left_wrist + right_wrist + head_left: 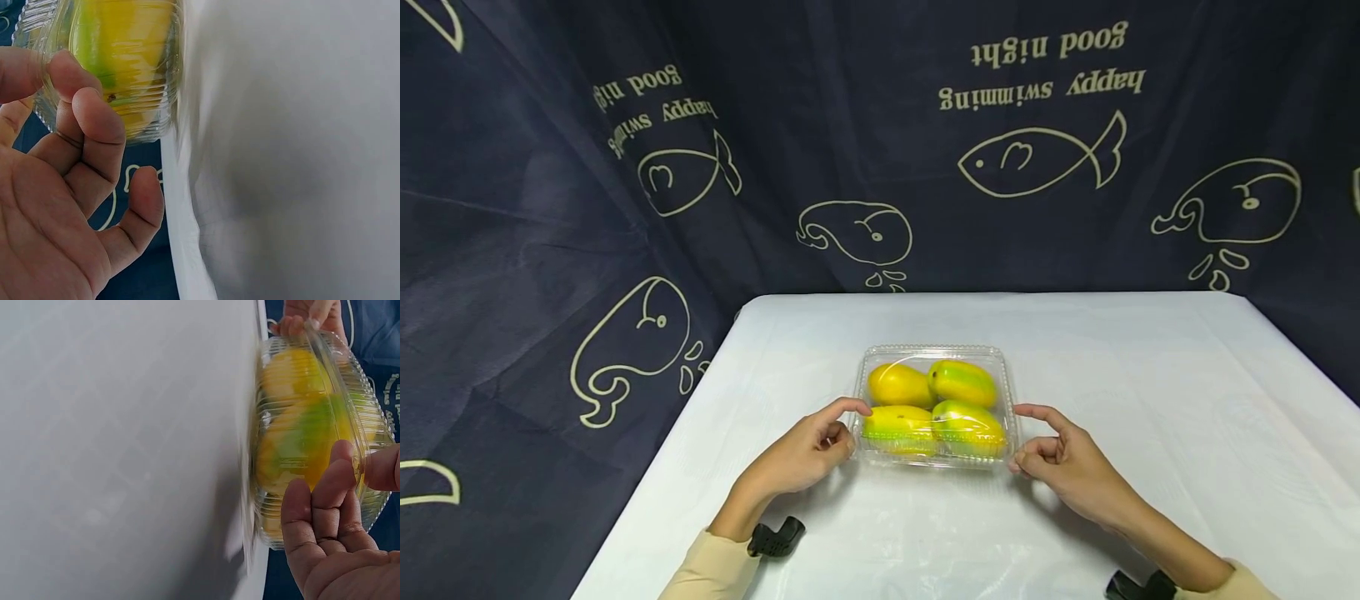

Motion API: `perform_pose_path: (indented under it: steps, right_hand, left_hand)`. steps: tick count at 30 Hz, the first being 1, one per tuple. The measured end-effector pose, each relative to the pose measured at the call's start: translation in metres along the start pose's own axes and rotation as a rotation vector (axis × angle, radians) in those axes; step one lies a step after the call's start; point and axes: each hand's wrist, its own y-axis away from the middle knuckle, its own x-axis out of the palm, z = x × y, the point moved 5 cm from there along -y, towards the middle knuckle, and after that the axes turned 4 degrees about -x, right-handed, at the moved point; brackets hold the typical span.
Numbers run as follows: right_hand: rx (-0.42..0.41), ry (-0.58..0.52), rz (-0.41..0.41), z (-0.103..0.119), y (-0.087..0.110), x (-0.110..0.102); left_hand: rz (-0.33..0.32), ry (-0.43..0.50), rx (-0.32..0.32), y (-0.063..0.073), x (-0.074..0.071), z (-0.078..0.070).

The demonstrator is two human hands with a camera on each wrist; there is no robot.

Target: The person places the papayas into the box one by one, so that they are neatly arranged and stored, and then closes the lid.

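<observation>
A clear plastic clamshell box [931, 459] stands on the white-covered table, with several yellow-green mangoes [962, 383] inside. Its transparent lid lies over the fruit; how far it is fastened I cannot tell. At the box's left side, my left hand [801, 454] pinches the rim between thumb and bent fingers, index finger stretched along the edge. On the opposite side my right hand [1071, 471] does likewise, index finger pointing at the side wall. In the right wrist view, thumb and fingers of the right hand [337, 537] meet across the plastic rim, and mangoes [300, 437] show through the ribbed wall.
A white cloth covers the table [1150, 375] around the box. Dark blue curtains [850, 125] with fish and whale drawings hang behind and at the left. A black wrist device [777, 537] sits by the left cuff, another [1141, 585] by the right.
</observation>
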Motion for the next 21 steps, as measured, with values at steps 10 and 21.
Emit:
perform_pose_path:
  steps: [10, 21]
  right_hand:
    - [0.0, 0.007, -0.03, -0.0009, 0.0016, 0.0008]
    - [0.008, 0.088, -0.051, -0.0033, -0.0035, -0.0034]
  left_hand:
    - [0.007, 0.014, -0.008, -0.0014, 0.0019, 0.001]
    - [-0.003, -0.076, 0.002, -0.0047, -0.0018, 0.0069]
